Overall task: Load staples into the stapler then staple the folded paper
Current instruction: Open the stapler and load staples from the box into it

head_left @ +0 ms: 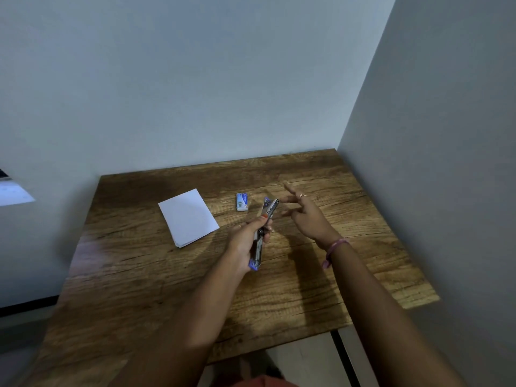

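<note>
My left hand (pixel 247 241) grips a small metal stapler (pixel 266 216) with blue ends, lifted above the wooden table (pixel 167 289) and pointing away from me. Just right of the stapler's far end hovers my right hand (pixel 305 216), fingers spread and holding nothing. A small blue and white staple box (pixel 242 201) lies on the table beyond the stapler. The folded white paper (pixel 188 217) lies flat to the left of both.
The table stands in a corner, with a wall behind it and another along its right side. A pink band circles my right wrist (pixel 333 251). Floor shows below the table's near right edge.
</note>
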Demonstrator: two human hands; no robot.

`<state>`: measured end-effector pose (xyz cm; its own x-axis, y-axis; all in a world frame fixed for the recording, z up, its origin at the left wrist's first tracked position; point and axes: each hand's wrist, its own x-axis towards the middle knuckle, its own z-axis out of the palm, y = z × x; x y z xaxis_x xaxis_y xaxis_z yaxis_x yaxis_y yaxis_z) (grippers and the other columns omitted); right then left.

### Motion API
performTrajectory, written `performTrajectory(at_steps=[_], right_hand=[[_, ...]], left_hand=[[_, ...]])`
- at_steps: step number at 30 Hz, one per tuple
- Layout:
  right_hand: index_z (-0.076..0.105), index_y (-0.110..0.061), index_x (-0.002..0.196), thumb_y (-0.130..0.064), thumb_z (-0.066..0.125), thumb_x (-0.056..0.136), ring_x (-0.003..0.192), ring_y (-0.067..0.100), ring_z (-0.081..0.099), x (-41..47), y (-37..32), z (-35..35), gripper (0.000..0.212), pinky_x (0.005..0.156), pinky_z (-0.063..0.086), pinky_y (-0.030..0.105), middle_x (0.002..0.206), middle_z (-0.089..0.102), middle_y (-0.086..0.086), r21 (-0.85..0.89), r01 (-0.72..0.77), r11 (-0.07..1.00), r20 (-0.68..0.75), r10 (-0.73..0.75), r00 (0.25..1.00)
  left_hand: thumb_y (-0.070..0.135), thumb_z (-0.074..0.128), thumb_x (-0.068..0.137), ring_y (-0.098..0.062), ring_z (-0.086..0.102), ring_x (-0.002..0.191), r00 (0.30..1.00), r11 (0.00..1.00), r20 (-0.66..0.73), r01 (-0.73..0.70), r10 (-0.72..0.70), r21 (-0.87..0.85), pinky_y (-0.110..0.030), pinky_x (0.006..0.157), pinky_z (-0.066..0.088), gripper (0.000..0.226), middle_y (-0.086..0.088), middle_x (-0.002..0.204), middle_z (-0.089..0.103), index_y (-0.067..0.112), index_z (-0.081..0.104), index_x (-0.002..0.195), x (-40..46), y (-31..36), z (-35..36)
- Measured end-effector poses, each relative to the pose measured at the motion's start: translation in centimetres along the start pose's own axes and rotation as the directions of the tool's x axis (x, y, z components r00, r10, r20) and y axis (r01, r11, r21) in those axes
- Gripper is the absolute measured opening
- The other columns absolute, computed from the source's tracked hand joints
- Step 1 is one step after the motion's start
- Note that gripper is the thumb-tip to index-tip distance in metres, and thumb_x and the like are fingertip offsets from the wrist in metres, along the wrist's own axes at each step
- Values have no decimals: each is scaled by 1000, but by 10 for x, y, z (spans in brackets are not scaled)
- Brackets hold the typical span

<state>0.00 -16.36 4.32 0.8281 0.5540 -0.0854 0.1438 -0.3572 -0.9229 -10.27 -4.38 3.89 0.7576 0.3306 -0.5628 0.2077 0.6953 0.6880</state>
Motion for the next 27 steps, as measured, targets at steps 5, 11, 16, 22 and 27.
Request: performTrajectory(at_steps=[5,11,16,22,27], right_hand=[[44,-3,135,25,32,81,106,27,59,-1,2,4,63,94,48,36,130,53,15,-14,22,1000,27,-21,999],[38,-10,140,20,33,85,100,18,57,-1,4,1,64,67,46,8,120,55,3,5,-17,1000,-27,17,1000],[39,-9,140,18,39,86,110,19,54,-1,6,3,61,88,48,21,122,55,8,8,-13,1000,-46,13,999],[41,-4,139,22,33,84,106,20,56,-4,7,6,62,79,48,14,128,54,10,1,3,1000,11,-3,1000],[38,-11,141,22,34,83,109,19,55,-5,6,1,67,83,47,18,134,50,11,-35,32,999,74,-29,997]], left_hand=[[9,67,86,-9,61,49,999,999,-27,-21,22,25,-16,45,50,24,-12,83,69,-5,67,105,1,-1,0],[6,68,84,-10,62,50,995,997,-68,-70,73,40,-17,45,50,16,-14,78,70,-5,68,95,1,-3,1],[5,69,83,-15,60,56,991,992,-84,-102,108,67,-18,45,49,11,-15,79,72,-1,69,92,0,-4,0],[6,71,81,-15,57,56,987,987,-87,-127,136,98,-19,46,48,5,-11,75,73,5,70,86,-1,-5,1],[6,72,80,-10,57,50,982,982,-79,-164,172,96,-18,47,49,10,-10,78,75,7,70,89,-1,-4,-1]])
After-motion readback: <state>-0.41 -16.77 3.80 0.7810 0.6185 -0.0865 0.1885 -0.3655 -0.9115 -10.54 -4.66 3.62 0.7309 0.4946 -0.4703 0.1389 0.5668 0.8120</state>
